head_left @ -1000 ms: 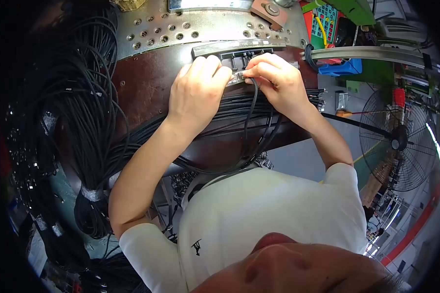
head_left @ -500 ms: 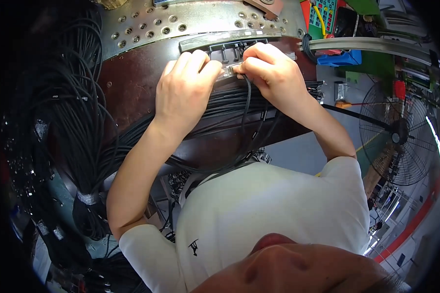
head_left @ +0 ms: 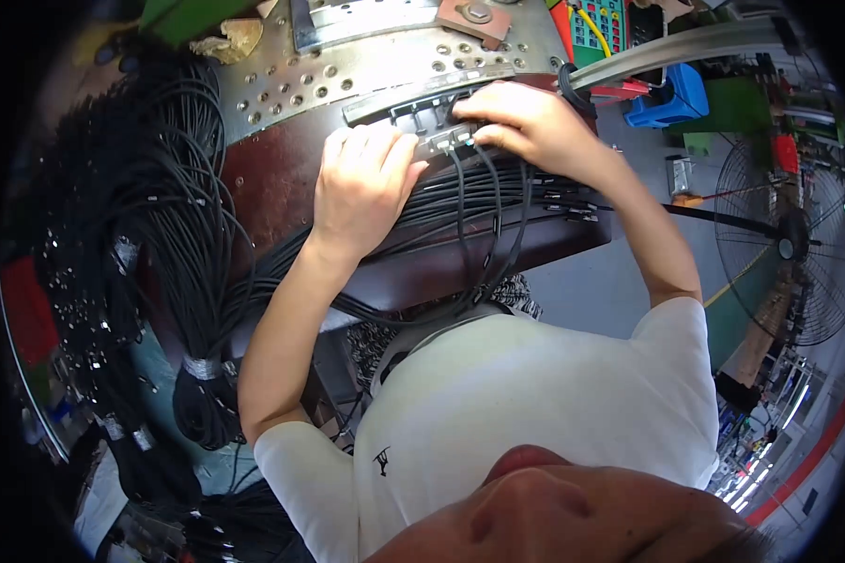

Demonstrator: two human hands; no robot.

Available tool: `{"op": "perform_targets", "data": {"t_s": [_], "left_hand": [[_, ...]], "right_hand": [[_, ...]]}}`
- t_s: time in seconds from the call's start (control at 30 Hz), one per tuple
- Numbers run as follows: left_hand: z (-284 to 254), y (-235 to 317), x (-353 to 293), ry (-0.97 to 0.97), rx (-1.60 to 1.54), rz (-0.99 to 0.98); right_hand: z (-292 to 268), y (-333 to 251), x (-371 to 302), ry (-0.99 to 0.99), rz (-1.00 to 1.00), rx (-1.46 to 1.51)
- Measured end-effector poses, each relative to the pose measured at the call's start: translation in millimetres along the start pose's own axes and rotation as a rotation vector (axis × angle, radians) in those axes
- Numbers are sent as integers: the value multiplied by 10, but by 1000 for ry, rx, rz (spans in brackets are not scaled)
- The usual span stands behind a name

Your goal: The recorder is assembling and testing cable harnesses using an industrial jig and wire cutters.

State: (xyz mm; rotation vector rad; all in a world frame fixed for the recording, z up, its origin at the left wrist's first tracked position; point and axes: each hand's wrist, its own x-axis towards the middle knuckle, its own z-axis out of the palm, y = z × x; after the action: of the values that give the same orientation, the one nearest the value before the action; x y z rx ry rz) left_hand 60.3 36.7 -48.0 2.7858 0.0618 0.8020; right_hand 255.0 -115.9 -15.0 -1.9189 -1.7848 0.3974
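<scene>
A long fixture with a row of black posts (head_left: 421, 120) lies on the dark red-brown work surface. Black cables (head_left: 460, 197) run from the small connector ends (head_left: 446, 141) along its near side and loop down toward me. My left hand (head_left: 361, 192) rests at the left end of that row, its fingers bent over the edge and the thumb apart from them. My right hand (head_left: 535, 127) reaches over the right part of the fixture. Its index finger is near the posts and its thumb beside the rightmost connector, with a gap between them.
A bundle of black cables (head_left: 394, 220) lies across the surface below my hands. Thick tied coils (head_left: 183, 281) hang at the left. A perforated metal plate (head_left: 376, 61) is beyond the fixture. To the right are a blue plastic object (head_left: 671, 98), a metal rail (head_left: 685, 47) and a fan (head_left: 791, 235).
My right hand has released a cable end and opened, exposing connectors with cables at the fixture. My left thumb has drawn away from them. The whole view has shifted slightly.
</scene>
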Motion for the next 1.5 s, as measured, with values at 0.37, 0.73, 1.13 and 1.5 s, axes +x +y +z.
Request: {"op": "perform_targets", "data": {"t_s": [0.37,0.73,1.13,1.5], "left_hand": [[-205,414,84,204,-1629,-1003],[-101,402,53,172,-1562,-1021],[-102,-324,953,8,-1741,-1301],[238,-958,989,-37,-1930,-1010]], "right_hand": [[-230,-255,170,122,294,331],[336,-126,-195,285,-70,2],[92,423,1386,555,-334,-368],[-123,707,1356,332,33,36]]}}
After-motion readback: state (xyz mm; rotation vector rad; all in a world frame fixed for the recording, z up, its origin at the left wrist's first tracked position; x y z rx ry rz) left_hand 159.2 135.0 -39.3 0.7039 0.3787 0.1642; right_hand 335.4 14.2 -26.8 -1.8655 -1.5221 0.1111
